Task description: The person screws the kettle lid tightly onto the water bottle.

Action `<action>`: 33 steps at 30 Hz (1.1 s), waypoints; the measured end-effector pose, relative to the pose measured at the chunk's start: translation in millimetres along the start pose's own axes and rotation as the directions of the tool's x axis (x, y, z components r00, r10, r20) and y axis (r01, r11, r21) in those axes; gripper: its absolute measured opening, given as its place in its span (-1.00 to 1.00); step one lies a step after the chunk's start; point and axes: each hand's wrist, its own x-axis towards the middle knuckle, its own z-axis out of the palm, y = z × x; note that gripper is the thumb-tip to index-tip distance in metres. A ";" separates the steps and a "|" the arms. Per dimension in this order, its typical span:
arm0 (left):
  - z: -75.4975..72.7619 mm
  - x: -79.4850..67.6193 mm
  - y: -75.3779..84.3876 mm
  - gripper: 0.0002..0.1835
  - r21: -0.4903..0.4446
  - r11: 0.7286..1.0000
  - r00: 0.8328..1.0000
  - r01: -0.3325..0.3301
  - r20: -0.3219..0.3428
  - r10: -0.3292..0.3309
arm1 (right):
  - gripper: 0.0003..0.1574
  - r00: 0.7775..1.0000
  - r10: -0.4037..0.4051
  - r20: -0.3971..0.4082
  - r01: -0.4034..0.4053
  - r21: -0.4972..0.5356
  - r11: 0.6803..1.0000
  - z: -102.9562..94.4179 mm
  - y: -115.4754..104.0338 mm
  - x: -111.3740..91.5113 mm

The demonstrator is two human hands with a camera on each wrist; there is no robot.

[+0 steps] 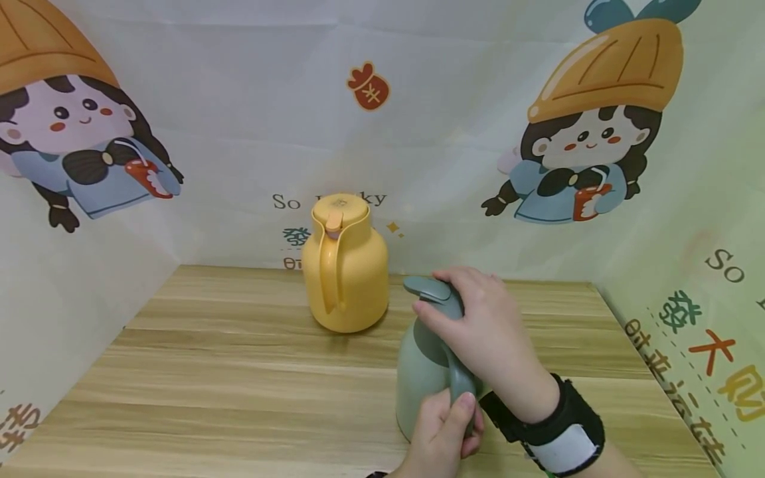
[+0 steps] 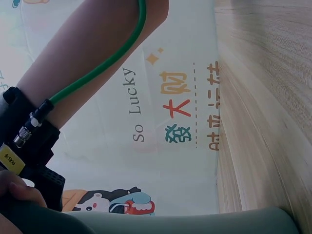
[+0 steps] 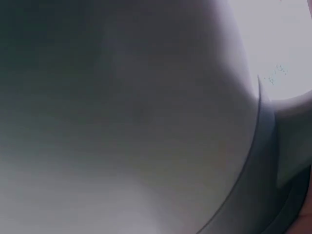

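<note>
A grey-green thermos jug [image 1: 412, 378] stands on the wooden table, its dark green handle [image 1: 459, 375] turned towards me. Low on that handle, my left hand [image 1: 439, 428] grips with the thumb laid over it. My right hand [image 1: 487, 325] holds the jug's lid [image 1: 427, 287] from above and the right, thumb on the near side and fingers over the far side. The lid's lever sticks out to the left. In the left wrist view the jug's side [image 2: 185, 223] runs along the bottom; its pale wall [image 3: 122, 146] fills most of the right wrist view.
A yellow thermos jug [image 1: 358, 279] stands behind and to the left, near the back wall. Printed cloth walls [image 1: 251, 133] enclose the table [image 1: 239, 385] at the back and both sides. A green cable [image 2: 112, 58] runs along the right forearm.
</note>
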 end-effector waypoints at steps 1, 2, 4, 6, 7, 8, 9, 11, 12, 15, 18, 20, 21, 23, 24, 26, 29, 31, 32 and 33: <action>0.2 0.2 0.6 -0.68 -0.003 1.000 1.000 0.003 0.000 -0.003 | -0.39 1.000 0.005 0.000 -0.005 -0.018 1.000 0.1 -0.9 -0.1; 0.3 0.6 1.3 -0.67 -0.006 1.000 1.000 0.007 0.000 -0.007 | -0.38 1.000 0.010 0.001 -0.010 -0.033 0.999 0.0 -1.8 0.0; 0.3 1.0 2.4 -0.66 -0.014 1.000 1.000 0.014 0.000 -0.014 | -0.37 1.000 0.015 0.001 -0.015 -0.068 0.998 0.2 -3.8 0.3; 0.0 1.8 3.2 -0.66 -0.009 1.000 1.000 0.010 0.000 -0.010 | -0.35 1.000 0.013 0.000 -0.013 -0.093 0.996 0.3 -5.0 0.7; -0.1 2.1 3.7 -0.66 -0.008 1.000 1.000 0.009 0.000 -0.009 | -0.34 1.000 0.011 0.001 -0.011 -0.098 0.995 0.1 -5.1 0.9; -0.1 2.6 4.2 -0.66 -0.007 1.000 1.000 0.007 0.000 -0.007 | -0.33 1.000 0.007 0.006 -0.006 -0.099 0.995 -0.4 -4.7 1.0; 0.0 3.1 4.6 -0.66 -0.005 1.000 1.000 0.002 0.001 -0.002 | -0.30 1.000 0.002 0.015 -0.001 -0.094 0.996 -1.4 -3.7 0.9; 0.3 4.1 5.5 -0.66 -0.001 1.000 1.000 -0.011 0.004 0.011 | -0.25 0.999 -0.014 0.042 0.017 -0.059 0.998 -4.2 0.1 0.2; 0.6 4.5 5.8 -0.67 -0.003 1.000 1.000 -0.015 0.005 0.015 | -0.23 0.998 -0.029 0.059 0.030 -0.030 0.999 -6.0 2.8 0.0; 1.3 5.7 6.4 -0.67 -0.001 1.000 1.000 -0.029 0.010 0.029 | -0.24 0.988 -0.120 0.098 0.110 0.102 0.989 -13.2 13.1 0.5; 1.5 6.2 6.7 -0.67 0.005 0.999 0.999 -0.031 0.009 0.031 | -0.32 0.959 -0.265 0.104 0.235 0.233 0.944 -20.5 24.6 6.0; 1.3 6.2 7.1 -0.67 0.013 0.999 0.999 -0.035 0.009 0.035 | -0.36 0.924 -0.367 0.105 0.321 0.305 0.897 -25.0 31.6 12.6; 1.2 6.2 7.4 -0.67 0.015 0.999 0.999 -0.035 0.010 0.035 | -0.38 0.904 -0.413 0.107 0.359 0.333 0.872 -26.8 34.3 16.4; 1.0 6.2 8.0 -0.67 0.017 0.999 0.999 -0.034 0.009 0.034 | -0.43 0.857 -0.504 0.112 0.433 0.377 0.819 -29.5 38.6 24.6; 0.9 6.2 8.3 -0.67 0.014 0.999 0.999 -0.031 0.010 0.031 | -0.45 0.831 -0.544 0.119 0.461 0.401 0.792 -30.4 39.8 28.5; 1.1 5.9 8.9 -0.67 0.001 1.000 1.000 -0.019 0.012 0.019 | -0.49 0.778 -0.614 0.133 0.506 0.447 0.737 -30.5 41.4 35.6; 1.4 5.2 9.3 -0.67 -0.007 1.000 1.000 -0.006 0.011 0.006 | -0.52 0.711 -0.687 0.152 0.539 0.509 0.671 -26.8 42.0 43.4; 1.5 5.1 9.0 -0.67 -0.003 1.000 1.000 -0.011 0.013 0.011 | -0.55 0.689 -0.704 0.171 0.529 0.546 0.650 -22.4 43.4 46.2; 1.5 5.1 8.7 -0.68 0.001 1.000 1.000 -0.016 0.012 0.016 | -0.56 0.686 -0.705 0.180 0.518 0.559 0.647 -20.3 44.3 46.8; 1.6 5.1 8.3 -0.68 0.006 1.000 1.000 -0.022 0.013 0.022 | -0.58 0.685 -0.703 0.189 0.506 0.571 0.647 -17.8 45.7 47.0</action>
